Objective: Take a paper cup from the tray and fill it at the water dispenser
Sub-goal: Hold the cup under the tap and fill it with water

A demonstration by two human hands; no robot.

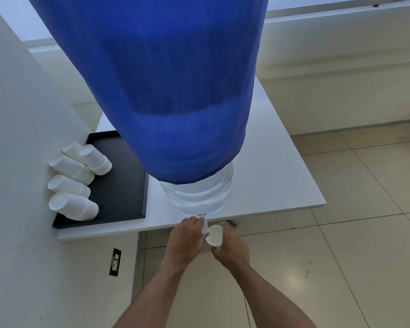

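One paper cup (214, 235): we are gripping it in our right hand (231, 245), fingers closed around its wall, mouth tilted toward the white tap (204, 224). Our left hand (186, 237) is closing on that tap, just beside the cup. Above both hands, the water dispenser (197, 197) is wearing a blue cover (156, 91). Left of our hands, the tray (121, 185) is holding cup stacks (77, 183). Risk: the squeezed, tilted rim may be spilling water.
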